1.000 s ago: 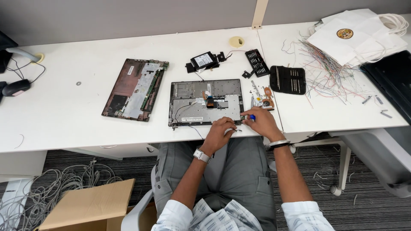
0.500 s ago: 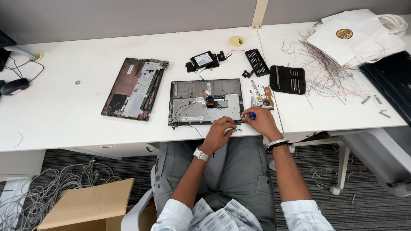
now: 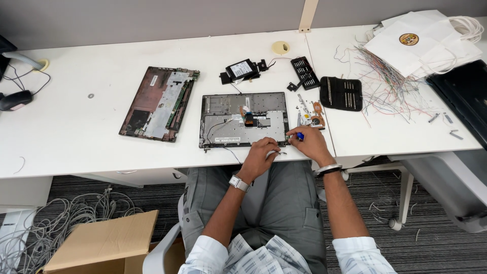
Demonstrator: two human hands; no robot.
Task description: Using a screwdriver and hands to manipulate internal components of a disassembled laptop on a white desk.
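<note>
Both hands meet at the near right corner of the open laptop base (image 3: 243,119): left hand (image 3: 259,156) touching it, right hand (image 3: 308,145) gripping a blue-tipped screwdriver (image 3: 299,136).

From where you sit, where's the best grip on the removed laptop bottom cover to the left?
Probably the near short edge of the removed bottom cover, coming from the desk's front edge. It lies flat, inside up and slightly skewed, with bare table around it. The circuit board fills its right side, so keep fingers on the bare left rim.

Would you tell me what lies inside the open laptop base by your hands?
Inside the laptop base: silver shielding, thin cables and an orange part. The left hand covers its near right corner, so that spot cannot be seen.
</note>
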